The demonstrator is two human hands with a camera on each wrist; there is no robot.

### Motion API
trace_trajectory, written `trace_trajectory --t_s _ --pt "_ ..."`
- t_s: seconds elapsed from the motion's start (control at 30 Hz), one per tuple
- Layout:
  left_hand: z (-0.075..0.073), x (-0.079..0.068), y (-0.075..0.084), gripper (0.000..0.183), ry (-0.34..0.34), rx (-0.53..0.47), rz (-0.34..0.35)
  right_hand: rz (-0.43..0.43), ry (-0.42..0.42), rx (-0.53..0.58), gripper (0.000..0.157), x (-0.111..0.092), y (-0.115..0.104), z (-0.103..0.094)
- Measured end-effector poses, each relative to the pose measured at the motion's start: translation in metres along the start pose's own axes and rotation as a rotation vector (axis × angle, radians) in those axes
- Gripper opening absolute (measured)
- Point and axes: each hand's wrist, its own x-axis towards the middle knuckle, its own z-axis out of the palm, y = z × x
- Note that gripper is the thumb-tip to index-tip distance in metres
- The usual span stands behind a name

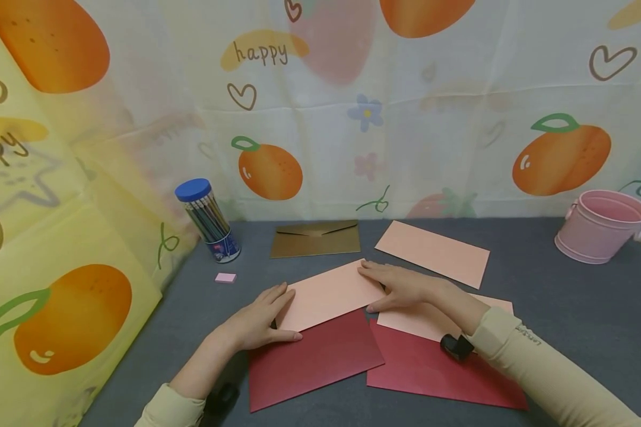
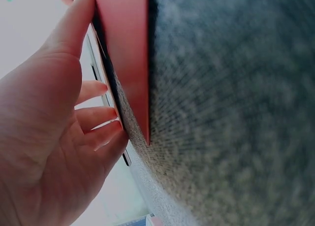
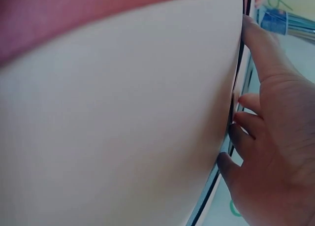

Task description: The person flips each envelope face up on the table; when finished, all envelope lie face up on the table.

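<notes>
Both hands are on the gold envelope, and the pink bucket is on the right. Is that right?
Not quite: the left hand and right hand are on a peach paper rectangle, not the gold envelope, which lies farther back. The head view shows it. The pink bucket is on the right.

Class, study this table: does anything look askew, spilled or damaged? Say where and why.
Nothing looks spilled or damaged. The far pink paper lies askew, slanting down toward the right in the head view, which looks odd because the brown envelope beside it sits nearly square to the table.
</notes>
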Motion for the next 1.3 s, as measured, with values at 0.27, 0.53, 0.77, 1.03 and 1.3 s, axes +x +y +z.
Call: trace_trajectory --t_s 0.27,0.53,0.77,1.03,1.3 --pt "-0.002 -0.001 0.001 0.093 0.006 -0.017 0.013 -0.010 0.007 0.007 0.085 -0.001 -0.001 0.000" --pt "-0.003 -0.001 0.002 0.090 -0.003 -0.040 0.008 -0.042 0.020 0.036 0.080 0.000 0.001 0.000" --pt "-0.007 -0.002 0.000 0.080 0.040 0.000 0.067 -0.087 0.077 0.021 0.065 0.001 0.000 0.000" --pt "-0.014 -0.006 -0.005 0.048 0.199 -0.046 0.237 -0.123 0.247 -0.064 0.044 0.003 -0.004 -0.003" --pt "-0.014 -0.007 -0.014 0.023 0.483 -0.051 0.460 -0.108 0.376 -0.047 0.033 0.002 -0.007 -0.006"
